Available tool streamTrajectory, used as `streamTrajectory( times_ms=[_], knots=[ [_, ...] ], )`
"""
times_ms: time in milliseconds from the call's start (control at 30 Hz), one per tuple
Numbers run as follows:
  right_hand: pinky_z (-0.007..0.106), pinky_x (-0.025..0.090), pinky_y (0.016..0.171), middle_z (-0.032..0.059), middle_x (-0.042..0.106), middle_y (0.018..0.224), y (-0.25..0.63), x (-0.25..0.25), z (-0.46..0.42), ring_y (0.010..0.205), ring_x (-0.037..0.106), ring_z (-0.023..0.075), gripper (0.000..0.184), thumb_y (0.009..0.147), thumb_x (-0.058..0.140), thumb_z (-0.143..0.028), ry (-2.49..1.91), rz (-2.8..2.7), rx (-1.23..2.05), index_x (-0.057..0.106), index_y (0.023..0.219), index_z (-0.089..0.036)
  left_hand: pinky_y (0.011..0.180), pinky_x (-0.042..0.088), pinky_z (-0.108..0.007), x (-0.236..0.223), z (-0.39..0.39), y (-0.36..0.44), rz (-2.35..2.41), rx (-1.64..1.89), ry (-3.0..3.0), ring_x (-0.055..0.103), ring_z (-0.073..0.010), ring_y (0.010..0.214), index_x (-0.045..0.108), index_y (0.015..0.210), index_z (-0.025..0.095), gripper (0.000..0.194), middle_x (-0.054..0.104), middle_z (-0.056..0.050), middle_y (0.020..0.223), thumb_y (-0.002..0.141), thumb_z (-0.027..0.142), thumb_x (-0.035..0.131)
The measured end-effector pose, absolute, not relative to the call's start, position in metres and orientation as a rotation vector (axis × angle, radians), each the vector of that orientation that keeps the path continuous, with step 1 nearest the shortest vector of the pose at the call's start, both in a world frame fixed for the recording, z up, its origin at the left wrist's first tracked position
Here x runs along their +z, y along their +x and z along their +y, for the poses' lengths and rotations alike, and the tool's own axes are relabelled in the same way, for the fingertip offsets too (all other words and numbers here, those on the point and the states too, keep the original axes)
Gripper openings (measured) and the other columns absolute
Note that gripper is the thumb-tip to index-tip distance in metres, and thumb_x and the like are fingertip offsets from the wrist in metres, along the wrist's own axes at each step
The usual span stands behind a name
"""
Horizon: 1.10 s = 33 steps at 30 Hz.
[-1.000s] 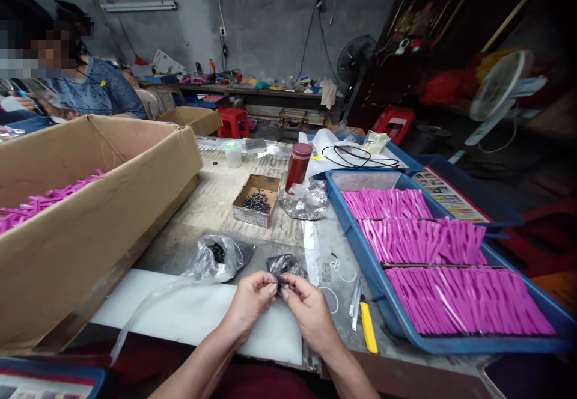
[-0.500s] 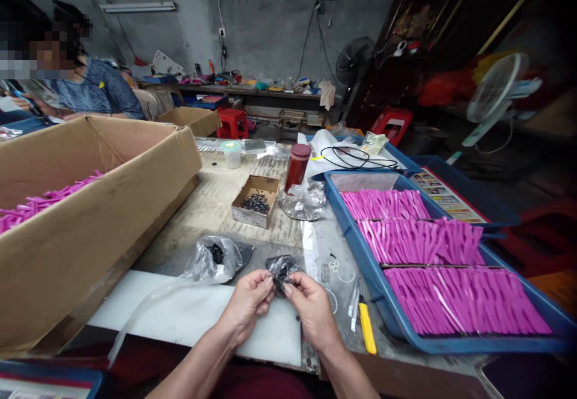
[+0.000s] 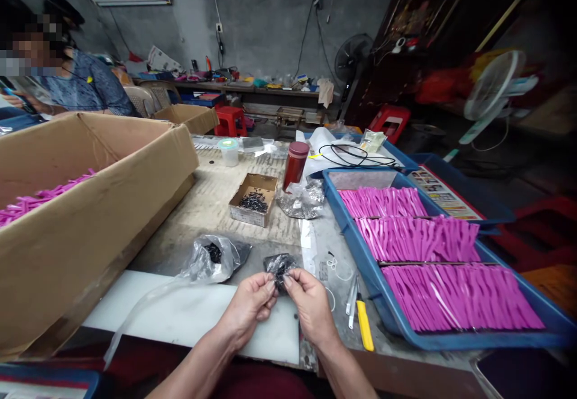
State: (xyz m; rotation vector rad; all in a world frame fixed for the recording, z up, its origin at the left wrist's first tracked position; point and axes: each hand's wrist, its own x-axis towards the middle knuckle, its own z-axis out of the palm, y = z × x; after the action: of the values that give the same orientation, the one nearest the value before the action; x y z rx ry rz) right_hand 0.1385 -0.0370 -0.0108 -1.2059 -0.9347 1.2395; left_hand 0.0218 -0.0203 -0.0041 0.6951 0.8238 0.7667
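Note:
My left hand [image 3: 255, 300] and my right hand [image 3: 311, 300] meet over the table, both pinching the near edge of a small plastic bag [image 3: 280, 265] with dark contents. What exactly lies inside the bag cannot be made out. To its left rests an open clear bag [image 3: 216, 261] holding small black parts, its long plastic tail [image 3: 139, 309] trailing toward me. A white sheet [image 3: 180, 309] lies under my left hand. Beyond the hands stands a small cardboard box [image 3: 252, 214] with black screw-like pieces in it.
At left, a large cardboard box [image 3: 103, 207] contains pink strips [image 3: 40, 197]. A blue tray [image 3: 356, 249] at right carries rows of pink pieces [image 3: 460, 297]. Near it lie a yellow-handled tool [image 3: 364, 325], a red jar [image 3: 296, 164] and a bag of metal bits [image 3: 301, 201]. A person [image 3: 94, 83] sits far left.
Both hands keep their pinch on the small bag, with only slight finger movement. The whole view has shifted a little.

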Motion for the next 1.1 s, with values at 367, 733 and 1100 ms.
streamTrajectory(
  times_ms=[367,733,1100],
  knots=[
    [0.020,0.034,0.052,-0.0029,0.046,0.058,0.1391,-0.0121,-0.0372,0.055,0.041,0.0099,0.012,0.069,0.052,-0.026,-1.239,-0.959,1.260,0.052,0.062,-0.016,0.036,0.006,-0.017,-0.0088,-0.0195,0.0211,0.813,0.720,0.734,0.020,-0.0028,0.042,0.046,0.069,0.012,0.023,0.031,0.006,0.050,0.066,0.032,0.057],
    [0.020,0.034,0.051,-0.0027,0.046,0.058,0.1382,-0.0171,-0.0380,0.055,0.040,0.0095,0.014,0.070,0.051,-0.028,-1.248,-0.962,1.255,0.051,0.063,-0.015,0.037,0.007,-0.017,-0.0047,-0.0205,0.0202,0.828,0.700,0.736,0.021,-0.0029,0.042,0.046,0.068,0.012,0.025,0.032,0.006,0.050,0.065,0.033,0.058],
    [0.020,0.035,0.051,-0.0031,0.047,0.055,0.1360,-0.0177,-0.0395,0.053,0.041,0.0096,0.015,0.068,0.052,-0.028,-1.249,-0.958,1.238,0.051,0.060,-0.016,0.036,0.007,-0.017,-0.0061,-0.0225,0.0200,0.810,0.698,0.736,0.021,-0.0025,0.041,0.045,0.065,0.012,0.024,0.034,0.005,0.049,0.066,0.033,0.057]
  ],
)
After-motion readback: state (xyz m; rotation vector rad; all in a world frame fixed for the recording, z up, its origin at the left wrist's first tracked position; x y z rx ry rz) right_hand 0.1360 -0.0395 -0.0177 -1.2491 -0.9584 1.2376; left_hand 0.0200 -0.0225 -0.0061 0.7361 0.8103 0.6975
